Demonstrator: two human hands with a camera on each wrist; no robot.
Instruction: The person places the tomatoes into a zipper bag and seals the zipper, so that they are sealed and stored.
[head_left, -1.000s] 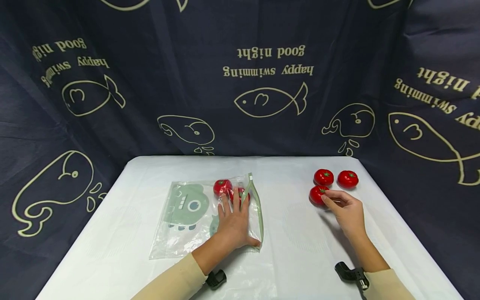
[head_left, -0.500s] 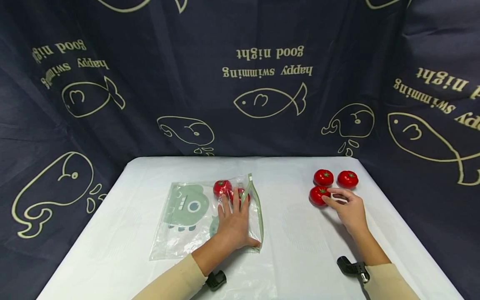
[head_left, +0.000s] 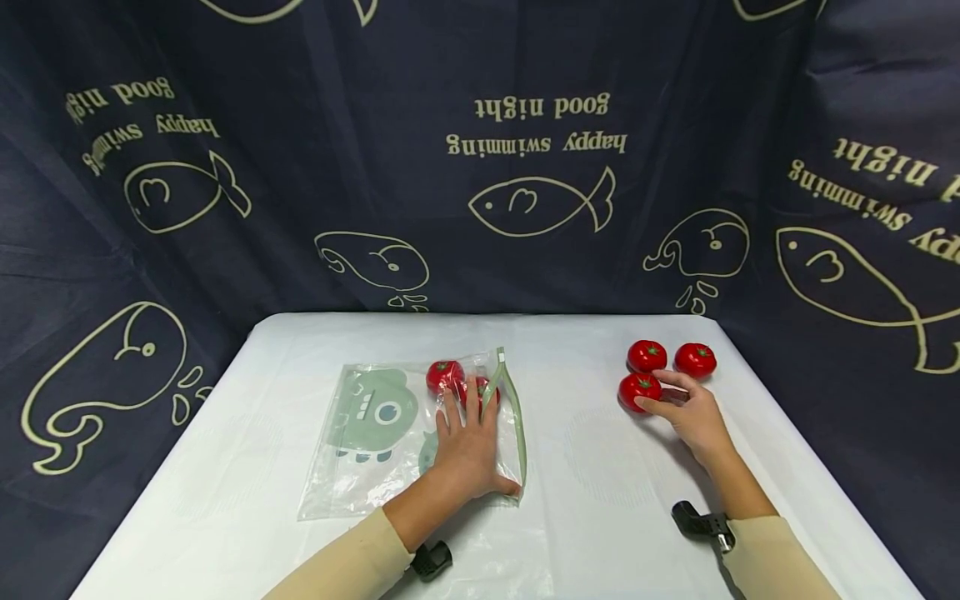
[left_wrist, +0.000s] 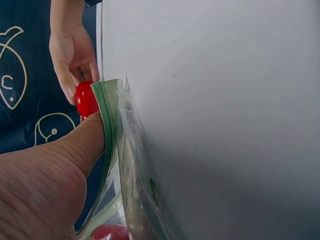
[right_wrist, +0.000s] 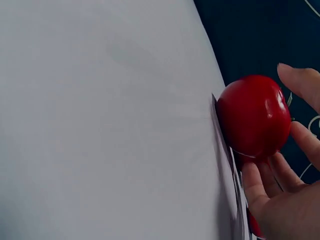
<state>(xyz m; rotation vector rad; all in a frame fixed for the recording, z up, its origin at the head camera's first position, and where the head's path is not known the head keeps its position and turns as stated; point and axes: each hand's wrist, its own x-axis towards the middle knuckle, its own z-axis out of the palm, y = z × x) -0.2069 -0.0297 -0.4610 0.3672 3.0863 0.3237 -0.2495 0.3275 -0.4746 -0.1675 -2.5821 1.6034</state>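
Note:
My left hand lies with spread, straight fingers on a clear zip bag printed with a green monster. Its thumb is at the bag's green zip edge, which gapes in the left wrist view. Two red tomatoes are inside: one beyond the fingertips, the other partly behind them. On the right, my right hand is round the nearest loose tomato. In the right wrist view its fingers are along this tomato's side and underside, while the thumb stands apart from it.
Just beyond the right hand sit two more tomatoes, one on the left and one on the right. A white cloth covers the table. Behind and beside it hangs a dark blue curtain with fish drawings.
The right hand first drew back slightly from the near tomato, then came in again with thumb and fingers spread wider round it. The left hand and bag have stayed put.

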